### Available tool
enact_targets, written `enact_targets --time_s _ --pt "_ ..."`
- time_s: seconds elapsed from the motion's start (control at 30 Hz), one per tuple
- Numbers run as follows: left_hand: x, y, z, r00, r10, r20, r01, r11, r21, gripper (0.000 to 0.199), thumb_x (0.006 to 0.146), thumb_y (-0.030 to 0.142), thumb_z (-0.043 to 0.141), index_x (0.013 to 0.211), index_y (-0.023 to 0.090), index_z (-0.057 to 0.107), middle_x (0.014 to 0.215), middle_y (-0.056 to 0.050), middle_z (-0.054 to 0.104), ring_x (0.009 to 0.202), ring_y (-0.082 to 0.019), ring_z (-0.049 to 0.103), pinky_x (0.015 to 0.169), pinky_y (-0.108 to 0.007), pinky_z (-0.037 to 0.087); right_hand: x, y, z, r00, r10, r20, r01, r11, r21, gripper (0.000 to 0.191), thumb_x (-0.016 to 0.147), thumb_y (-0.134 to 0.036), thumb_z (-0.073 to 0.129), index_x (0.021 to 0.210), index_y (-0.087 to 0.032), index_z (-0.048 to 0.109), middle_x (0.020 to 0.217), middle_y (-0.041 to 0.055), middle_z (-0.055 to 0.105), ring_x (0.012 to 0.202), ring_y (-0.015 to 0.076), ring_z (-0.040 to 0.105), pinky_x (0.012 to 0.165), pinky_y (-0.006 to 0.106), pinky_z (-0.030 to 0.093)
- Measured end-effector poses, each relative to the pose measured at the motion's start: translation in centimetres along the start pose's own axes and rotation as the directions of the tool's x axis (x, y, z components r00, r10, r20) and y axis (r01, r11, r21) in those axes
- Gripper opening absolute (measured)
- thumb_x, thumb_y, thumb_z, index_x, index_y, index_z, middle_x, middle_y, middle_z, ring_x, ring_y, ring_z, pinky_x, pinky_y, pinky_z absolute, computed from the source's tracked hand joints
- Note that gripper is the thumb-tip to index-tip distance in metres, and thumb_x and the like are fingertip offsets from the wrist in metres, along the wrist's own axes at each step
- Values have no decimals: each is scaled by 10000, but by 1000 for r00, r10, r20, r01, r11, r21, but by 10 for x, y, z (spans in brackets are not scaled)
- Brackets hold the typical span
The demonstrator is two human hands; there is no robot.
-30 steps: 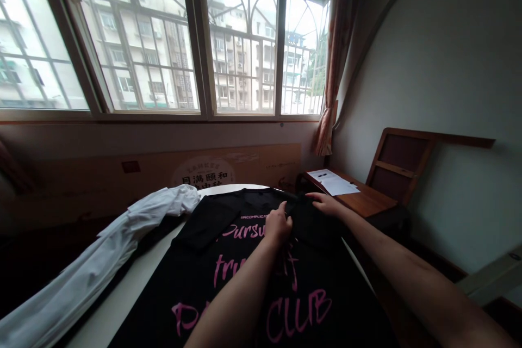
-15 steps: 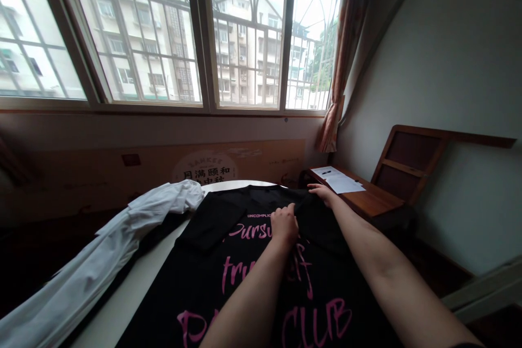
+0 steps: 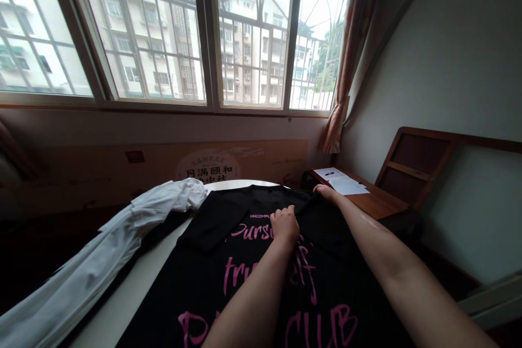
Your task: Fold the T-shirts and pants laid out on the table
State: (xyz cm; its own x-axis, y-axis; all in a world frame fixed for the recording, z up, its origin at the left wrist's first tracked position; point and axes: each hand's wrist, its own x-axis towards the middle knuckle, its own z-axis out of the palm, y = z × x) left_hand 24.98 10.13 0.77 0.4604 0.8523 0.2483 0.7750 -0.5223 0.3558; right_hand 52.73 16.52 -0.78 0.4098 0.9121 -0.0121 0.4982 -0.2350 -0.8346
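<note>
A black T-shirt (image 3: 196, 277) with pink lettering lies spread over a white board, its sleeves folded inward across the front. My left hand (image 3: 284, 224) is closed on the shirt's chest, its fingers curled at the inner edge of the right sleeve. At the shirt's right shoulder, my right hand (image 3: 325, 193) pinches the black fabric at its outer edge. The fingertips of my right hand are partly hidden.
White cloth (image 3: 155, 209) hangs along the board's left side. The pale board edge (image 3: 142, 277) shows beside it. At the right stands a wooden chair (image 3: 383, 201) bearing papers (image 3: 346, 184). A printed box panel (image 3: 261, 163) is beneath the window.
The view has shifted slightly, so the window and chair appear further right. My right hand has drawn its fingers in at the shirt's shoulder. My left hand stays on the chest.
</note>
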Motion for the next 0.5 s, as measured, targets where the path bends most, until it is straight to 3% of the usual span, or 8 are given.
enact_targets --time_s 0.2,0.4,0.5 --pt "1 0 -2 1000 -16 -11 16 1000 -4 416 952 182 434 1341 238 570 1206 -96 695 1129 -270 580 981 -413 392 -2 7 -2 997 -30 -73 19 989 -144 134 670 -109 638 770 -191 672 723 -3 652 703 155 601 646 230 466" --pt "-1 -1 -5 997 -70 -22 70 997 22 399 929 145 428 1282 209 604 1194 -124 679 1128 -309 561 1021 -481 377 6 14 13 995 23 -99 -40 983 -179 128 676 -117 656 771 -176 717 795 65 715 826 238 668 802 327 522" --pt "-2 5 -9 997 41 -71 -37 998 49 404 911 129 432 1261 209 617 1235 -132 642 1169 -314 526 1111 -516 303 12 13 18 993 20 -112 -37 988 -150 282 696 -105 657 950 -190 746 959 77 746 979 255 682 930 349 514"
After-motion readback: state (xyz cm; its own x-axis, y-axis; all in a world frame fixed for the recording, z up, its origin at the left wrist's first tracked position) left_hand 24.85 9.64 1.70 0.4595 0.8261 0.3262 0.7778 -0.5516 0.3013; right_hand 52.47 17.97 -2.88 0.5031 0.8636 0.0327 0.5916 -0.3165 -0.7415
